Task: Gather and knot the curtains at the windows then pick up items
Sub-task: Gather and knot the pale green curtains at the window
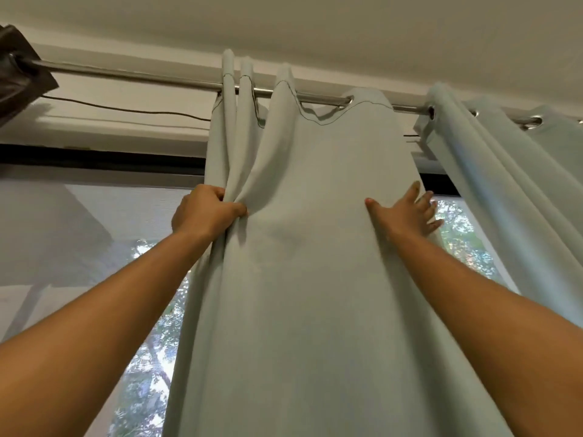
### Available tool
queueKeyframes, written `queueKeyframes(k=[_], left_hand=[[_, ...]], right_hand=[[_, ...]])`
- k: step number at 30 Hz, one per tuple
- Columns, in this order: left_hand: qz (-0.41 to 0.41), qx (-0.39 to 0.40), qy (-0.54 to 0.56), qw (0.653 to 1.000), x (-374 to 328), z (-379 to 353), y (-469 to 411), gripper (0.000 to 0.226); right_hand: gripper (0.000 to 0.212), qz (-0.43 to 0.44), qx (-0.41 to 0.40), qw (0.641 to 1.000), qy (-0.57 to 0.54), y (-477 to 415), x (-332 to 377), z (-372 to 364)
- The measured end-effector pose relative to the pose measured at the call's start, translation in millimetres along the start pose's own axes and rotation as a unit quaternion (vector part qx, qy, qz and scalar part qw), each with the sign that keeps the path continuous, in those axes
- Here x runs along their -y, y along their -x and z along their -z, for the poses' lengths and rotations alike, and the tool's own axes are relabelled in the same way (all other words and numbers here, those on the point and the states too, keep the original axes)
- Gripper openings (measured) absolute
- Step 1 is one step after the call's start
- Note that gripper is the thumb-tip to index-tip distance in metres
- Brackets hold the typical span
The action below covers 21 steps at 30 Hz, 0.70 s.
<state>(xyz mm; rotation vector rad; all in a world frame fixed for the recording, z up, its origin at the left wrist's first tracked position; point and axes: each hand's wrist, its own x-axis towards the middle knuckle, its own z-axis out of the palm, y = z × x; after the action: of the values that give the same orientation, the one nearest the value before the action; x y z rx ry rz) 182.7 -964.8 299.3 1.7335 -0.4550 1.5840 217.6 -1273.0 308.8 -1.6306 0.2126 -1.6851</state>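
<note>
Pale green cloth, the curtain (309, 247) is being carried by the rod (126, 73); it is judged soft and light. Its left folds are being gripped by the left hand (205, 212), its right edge being pressed by the flat, spread right hand (407, 216).

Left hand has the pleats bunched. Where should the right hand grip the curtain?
Take the curtain by its free right edge, coming from the right, level with the left hand. It hangs flat and wide there, so only the edge gives fingers something to wrap; the right hand lies open on it.
</note>
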Motion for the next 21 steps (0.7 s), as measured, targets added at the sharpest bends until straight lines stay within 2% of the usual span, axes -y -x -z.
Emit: queueKeyframes(k=[2, 4, 5, 7, 8, 11, 15, 18, 21], left_hand=[[-0.007, 0.018, 0.049, 0.999, -0.5, -4.7, -8.4, 0.049], [0.011, 0.067, 0.148, 0.987, -2.4, -8.3, -21.7, 0.082], [0.025, 0.086, 0.185, 0.979, -4.2, -9.4, -29.8, 0.092], [0.040, 0.098, 0.199, 0.974, -8.6, -10.6, -49.2, 0.101], [0.040, 0.104, 0.192, 0.975, -12.1, -10.7, -56.9, 0.101], [0.040, 0.126, 0.173, 0.976, -17.8, -9.4, -69.9, 0.082], [0.044, 0.142, 0.167, 0.975, -10.4, -4.1, -77.4, 0.062], [0.048, 0.149, 0.207, 0.966, 1.4, 7.5, -83.4, 0.053], [0.050, 0.168, 0.222, 0.959, 8.2, 23.3, -90.2, 0.049]], right_hand=[[0.113, -0.051, 0.034, 0.998, -0.017, -37.1, -23.8, -3.8], [0.131, -0.104, 0.102, 0.979, -0.141, -66.3, -36.3, -5.4], [0.134, -0.127, 0.142, 0.951, -0.245, -77.5, -38.1, -6.8], [0.117, -0.136, 0.208, 0.886, -0.392, -92.6, -33.8, -7.7], [0.105, -0.103, 0.230, 0.878, -0.407, -99.0, -28.7, -6.6], [0.063, 0.018, 0.221, 0.903, -0.367, -112.2, -6.9, -9.2], [0.051, 0.091, 0.120, 0.939, -0.308, -103.2, 37.6, -18.6], [0.046, 0.132, 0.135, 0.922, -0.337, -85.8, 90.3, -27.3], [0.027, 0.228, 0.232, 0.885, -0.332, -26.6, 165.3, -41.5]])
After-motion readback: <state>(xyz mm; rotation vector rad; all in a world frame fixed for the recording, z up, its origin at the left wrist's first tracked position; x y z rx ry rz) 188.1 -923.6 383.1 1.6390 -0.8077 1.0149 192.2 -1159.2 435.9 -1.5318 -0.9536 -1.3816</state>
